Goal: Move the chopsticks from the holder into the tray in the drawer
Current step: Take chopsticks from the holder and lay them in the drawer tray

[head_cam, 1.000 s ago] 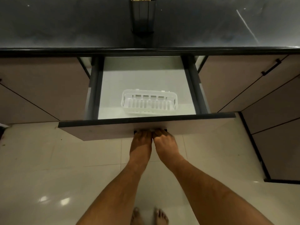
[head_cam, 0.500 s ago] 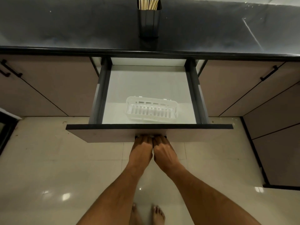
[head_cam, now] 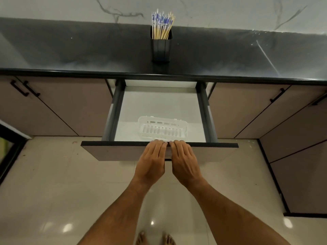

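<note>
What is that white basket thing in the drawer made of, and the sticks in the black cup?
The white slotted tray looks like moulded plastic: thin, slightly see-through walls with cut-out slots. The pale yellow chopsticks seem to be bamboo or wood, though plastic is possible; their tops carry a blue-and-white pattern. The square black holder looks like matt metal or plastic; I cannot tell which.

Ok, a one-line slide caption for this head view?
Both hands, left hand and right hand, at the open drawer front; white tray empty, chopsticks in the holder.

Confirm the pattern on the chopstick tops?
Blue-and-white print on the chopsticks upper ends, plain tan shafts below; seen in the head view.
</note>
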The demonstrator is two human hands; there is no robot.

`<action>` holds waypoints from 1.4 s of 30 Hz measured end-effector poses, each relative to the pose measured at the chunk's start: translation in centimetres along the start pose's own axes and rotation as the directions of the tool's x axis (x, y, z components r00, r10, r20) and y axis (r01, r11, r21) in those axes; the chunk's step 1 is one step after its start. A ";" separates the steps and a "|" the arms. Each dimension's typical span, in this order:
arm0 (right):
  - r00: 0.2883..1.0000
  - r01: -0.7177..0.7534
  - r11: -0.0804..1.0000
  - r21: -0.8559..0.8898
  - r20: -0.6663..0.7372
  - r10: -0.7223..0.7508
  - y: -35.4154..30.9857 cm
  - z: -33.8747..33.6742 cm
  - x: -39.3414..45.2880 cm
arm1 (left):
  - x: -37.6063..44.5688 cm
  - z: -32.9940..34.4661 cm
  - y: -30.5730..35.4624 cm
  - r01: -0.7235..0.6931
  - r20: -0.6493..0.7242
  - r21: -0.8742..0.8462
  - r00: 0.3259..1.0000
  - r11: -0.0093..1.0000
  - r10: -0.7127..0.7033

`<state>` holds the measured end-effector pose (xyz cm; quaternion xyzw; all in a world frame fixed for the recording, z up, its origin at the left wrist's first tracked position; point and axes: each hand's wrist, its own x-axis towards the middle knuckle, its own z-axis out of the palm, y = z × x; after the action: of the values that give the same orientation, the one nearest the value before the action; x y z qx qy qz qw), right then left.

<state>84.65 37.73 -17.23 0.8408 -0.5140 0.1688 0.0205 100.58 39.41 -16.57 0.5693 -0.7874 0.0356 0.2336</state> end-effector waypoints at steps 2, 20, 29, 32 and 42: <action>1.000 -0.019 1.000 -0.001 -0.017 0.019 0.3 -0.9 1.0 | 0.9 -1.0 -0.1 0.041 0.013 0.010 0.999 0.999 -0.041; 0.867 -0.407 0.913 0.031 0.329 0.375 6.1 -1.4 13.2 | 12.1 -0.4 -8.0 0.646 0.176 -0.189 0.763 0.739 -0.622; 0.576 -0.684 0.729 -0.037 0.585 0.571 7.7 3.3 16.2 | 14.3 4.3 -12.6 0.906 0.541 -0.172 0.415 0.387 -0.731; 0.532 -0.736 0.676 -0.028 0.594 0.603 7.8 4.3 16.7 | 14.1 5.2 -13.1 0.910 0.547 -0.168 0.406 0.379 -0.732; 0.511 -0.802 0.597 0.036 0.559 0.653 7.8 4.9 17.8 | 13.7 5.7 -13.4 0.917 0.511 -0.163 0.393 0.363 -0.765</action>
<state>86.55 17.83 -17.53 0.5479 -0.7776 0.0156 -0.3079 107.66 20.80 -18.87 0.8257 -0.3870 -0.3637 0.1901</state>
